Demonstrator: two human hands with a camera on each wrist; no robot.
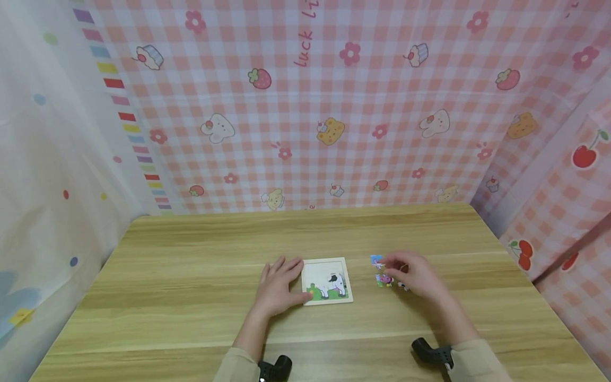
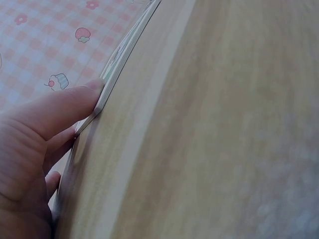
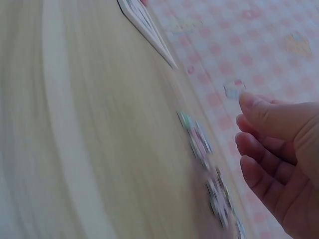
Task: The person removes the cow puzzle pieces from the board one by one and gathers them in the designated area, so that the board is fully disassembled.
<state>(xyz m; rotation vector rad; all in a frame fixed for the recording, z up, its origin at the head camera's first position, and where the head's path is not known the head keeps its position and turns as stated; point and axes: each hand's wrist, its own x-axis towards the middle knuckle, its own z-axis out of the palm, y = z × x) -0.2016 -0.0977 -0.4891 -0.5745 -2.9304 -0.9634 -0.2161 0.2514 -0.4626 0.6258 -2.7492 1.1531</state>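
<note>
A square wooden puzzle board (image 1: 326, 269) lies on the table, with a black-and-white cow's body over green grass in its lower part and a pale bare area above. My left hand (image 1: 278, 289) rests along its left side, fingers extended, with the index fingertip at the upper left corner and the thumb at the lower left one. In the left wrist view the thumb (image 2: 70, 109) touches the board's edge. To the right, my right hand (image 1: 412, 273) hovers over loose puzzle pieces, its fingers loosely bent; nothing shows between them in the right wrist view. A blue piece (image 1: 376, 260) and a pink-and-green piece (image 1: 383, 280) lie beside its fingertips.
The wood-grain table (image 1: 191, 286) reaches back to a pink checked curtain (image 1: 305, 106). A white dotted curtain (image 1: 62, 159) hangs at the left, and another checked curtain (image 1: 573, 212) at the right. Black wrist devices (image 1: 431, 351) sit near both sleeves.
</note>
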